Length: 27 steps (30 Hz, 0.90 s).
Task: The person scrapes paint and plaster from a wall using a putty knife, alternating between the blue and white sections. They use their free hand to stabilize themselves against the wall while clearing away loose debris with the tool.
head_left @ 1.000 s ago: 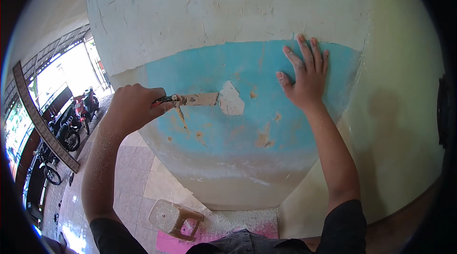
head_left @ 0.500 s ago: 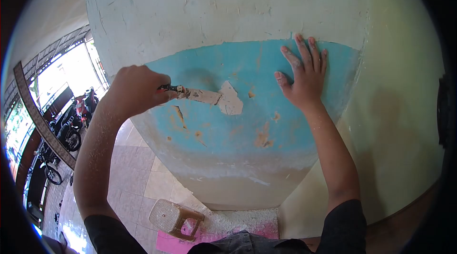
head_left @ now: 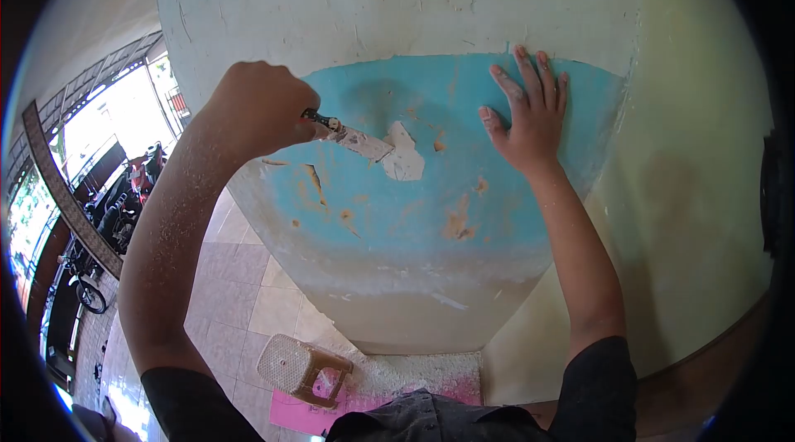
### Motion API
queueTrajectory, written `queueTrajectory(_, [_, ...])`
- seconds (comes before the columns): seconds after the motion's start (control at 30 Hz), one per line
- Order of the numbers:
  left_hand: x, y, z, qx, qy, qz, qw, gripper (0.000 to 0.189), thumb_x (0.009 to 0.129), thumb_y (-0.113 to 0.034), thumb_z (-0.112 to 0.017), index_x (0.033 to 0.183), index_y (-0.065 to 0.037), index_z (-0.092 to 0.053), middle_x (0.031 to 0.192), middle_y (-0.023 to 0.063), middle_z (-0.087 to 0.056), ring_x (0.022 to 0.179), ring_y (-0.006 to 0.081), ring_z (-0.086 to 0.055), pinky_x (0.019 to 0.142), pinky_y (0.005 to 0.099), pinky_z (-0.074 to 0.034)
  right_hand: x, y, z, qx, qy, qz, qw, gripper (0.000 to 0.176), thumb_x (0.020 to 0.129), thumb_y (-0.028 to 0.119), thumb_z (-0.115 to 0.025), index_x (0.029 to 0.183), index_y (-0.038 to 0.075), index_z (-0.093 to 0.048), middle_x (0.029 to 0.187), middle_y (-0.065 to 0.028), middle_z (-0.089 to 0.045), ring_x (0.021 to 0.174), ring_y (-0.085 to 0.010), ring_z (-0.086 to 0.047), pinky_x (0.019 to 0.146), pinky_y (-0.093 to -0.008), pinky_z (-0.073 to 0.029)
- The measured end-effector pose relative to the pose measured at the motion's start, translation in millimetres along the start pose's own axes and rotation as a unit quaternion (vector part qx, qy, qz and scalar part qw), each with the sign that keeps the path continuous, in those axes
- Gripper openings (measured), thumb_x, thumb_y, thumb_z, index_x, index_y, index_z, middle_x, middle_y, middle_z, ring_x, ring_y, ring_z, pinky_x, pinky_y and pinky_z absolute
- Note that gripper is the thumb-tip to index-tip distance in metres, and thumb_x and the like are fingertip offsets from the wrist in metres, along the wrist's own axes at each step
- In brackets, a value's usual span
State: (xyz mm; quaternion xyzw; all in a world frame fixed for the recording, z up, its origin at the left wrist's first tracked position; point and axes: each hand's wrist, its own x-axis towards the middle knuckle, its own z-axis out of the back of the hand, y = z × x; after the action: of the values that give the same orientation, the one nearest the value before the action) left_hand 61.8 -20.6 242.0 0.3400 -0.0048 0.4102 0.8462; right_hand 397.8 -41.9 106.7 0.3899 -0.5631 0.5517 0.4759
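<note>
From far back here, I have my left hand curled shut, knuckles up; my left arm bends at the elbow — pale specks dot it; my right hand is open, fingers spread and pointing up — thumb out sideways; my right arm reaches up too.

Dusty tan plastic stool with a perforated seat, lower centre-left | dark motorcycle with spoked wheel, far left | red-and-black motorbike parked above it, left
</note>
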Motion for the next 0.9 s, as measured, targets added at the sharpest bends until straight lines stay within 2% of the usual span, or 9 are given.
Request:
queueTrajectory(0.27, [-25,16,-47,-0.118,0.025,0.042,0.992,0.029,0.091,-0.041,-0.065,0.093,-0.012,-0.071,0.066,0.0064,-0.064,0.061,0.0205,-0.064,0.062,0.0353,-0.049,-2,-2,0,0.002,0.011,-0.003,1.0,0.053,0.089,0.042,-0.062,0.138,0.027,-0.05,0.156,-0.0036,-0.037,0.145,-0.0327,-0.028,0.114,-0.0637,-0.017])
queueTrajectory(0.3, [-24,17,-46,-0.11,0.041,0.045,0.992,0.035,0.092,-0.048,-0.063,0.095,-0.014,-0.072,0.07,0.0054,-0.067,0.065,0.019,-0.066,0.063,0.0356,-0.051,-3,-2,-1,0.003,0.015,-0.005,1.0,0.053,0.089,0.042,-0.062,0.138,0.027,-0.05,0.155,-0.0037,-0.037,0.145,-0.0327,-0.029,0.114,-0.0638,-0.017])
queueTrajectory(0.53, [-21,20,-25,-0.107,0.034,0.063,0.992,0.035,0.092,-0.047,-0.064,0.094,-0.013,-0.072,0.067,0.0045,-0.067,0.06,0.0175,-0.065,0.061,0.0338,-0.051,-4,-1,-2,0.002,0.005,0.0,1.0,0.052,0.089,0.042,-0.061,0.138,0.027,-0.051,0.156,-0.0036,-0.037,0.145,-0.0328,-0.029,0.114,-0.0634,-0.016])
queueTrajectory(0.6, [-19,21,-26,-0.112,-0.004,0.053,0.992,0.028,0.089,-0.038,-0.07,0.087,-0.01,-0.071,0.062,0.006,-0.064,0.053,0.0178,-0.06,0.058,0.0343,-0.048,-3,-1,-1,0.002,0.007,-0.001,1.0,0.053,0.089,0.043,-0.061,0.138,0.027,-0.05,0.156,-0.0036,-0.037,0.145,-0.0327,-0.029,0.115,-0.0631,-0.016])
queueTrajectory(0.63, [-18,20,-23,-0.112,-0.005,0.053,0.992,0.028,0.089,-0.038,-0.07,0.087,-0.01,-0.071,0.062,0.006,-0.064,0.053,0.0178,-0.06,0.058,0.0343,-0.048,-3,-1,-1,0.002,0.007,-0.001,1.0,0.053,0.089,0.043,-0.061,0.138,0.027,-0.05,0.156,-0.0036,-0.037,0.145,-0.0327,-0.029,0.115,-0.0631,-0.016])
queueTrajectory(0.7, [-17,17,-13,-0.083,0.008,0.047,0.995,0.036,0.091,-0.047,-0.064,0.092,-0.013,-0.073,0.067,0.0046,-0.067,0.061,0.0174,-0.065,0.062,0.034,-0.052,-3,0,-1,0.003,0.005,-0.003,1.0,0.053,0.089,0.043,-0.061,0.138,0.027,-0.05,0.156,-0.0035,-0.037,0.146,-0.0326,-0.029,0.115,-0.0628,-0.017])
queueTrajectory(0.8, [-10,14,-15,-0.075,-0.003,0.024,0.997,0.03,0.088,-0.04,-0.07,0.087,-0.01,-0.072,0.062,0.005,-0.065,0.052,0.0173,-0.059,0.058,0.0338,-0.048,-2,0,-1,0.001,0.004,-0.002,1.0,0.052,0.089,0.043,-0.061,0.138,0.027,-0.05,0.156,-0.0035,-0.036,0.146,-0.0327,-0.028,0.115,-0.0625,-0.016])
queueTrajectory(0.9, [-6,9,-18,-0.083,0.001,0.032,0.996,0.031,0.088,-0.042,-0.07,0.088,-0.011,-0.072,0.062,0.0054,-0.064,0.052,0.0181,-0.059,0.058,0.0332,-0.047,-2,-1,-1,0.001,0.007,-0.001,1.0,0.052,0.089,0.043,-0.061,0.138,0.027,-0.051,0.156,-0.0036,-0.036,0.146,-0.0328,-0.028,0.115,-0.0625,-0.016])
